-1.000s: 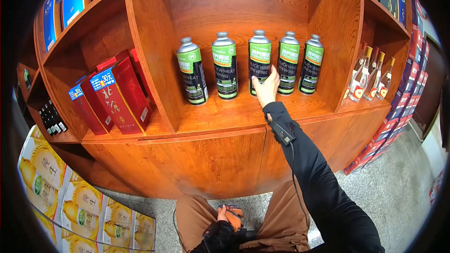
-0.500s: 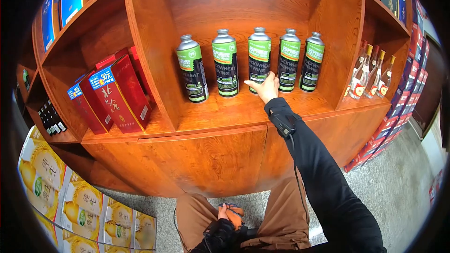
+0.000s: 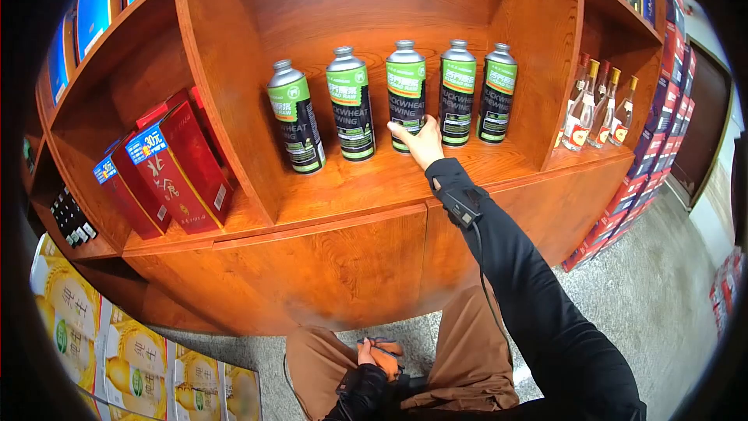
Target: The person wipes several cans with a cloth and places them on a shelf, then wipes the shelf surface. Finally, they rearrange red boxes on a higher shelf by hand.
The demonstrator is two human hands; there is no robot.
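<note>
Several green-and-black metal beer bottles with silver necks stand upright in a row on a wooden shelf [image 3: 351,187]. My right hand [image 3: 422,143] is closed on the lower part of the middle bottle [image 3: 406,82], thumb across its front and fingers at its right side. Just right of that hand is another bottle [image 3: 457,93]; to the left stand a bottle [image 3: 351,105] and the leftmost bottle [image 3: 295,117]. Down between my knees, my left hand [image 3: 365,352] is closed on a crumpled orange-and-grey glove [image 3: 386,357].
Red gift boxes [image 3: 187,168] with blue price tags fill the left compartment. Clear glass bottles [image 3: 604,121] stand in the right one. Yellow-and-white cartons [image 3: 136,362] are stacked at lower left, red and blue cartons [image 3: 650,140] at right. Cabinet doors [image 3: 335,269] lie below the shelf.
The view has shifted, so the shelf appears farther left. My right thumb has moved in from the middle bottle's left side onto its front. My left hand stays low with the glove.
</note>
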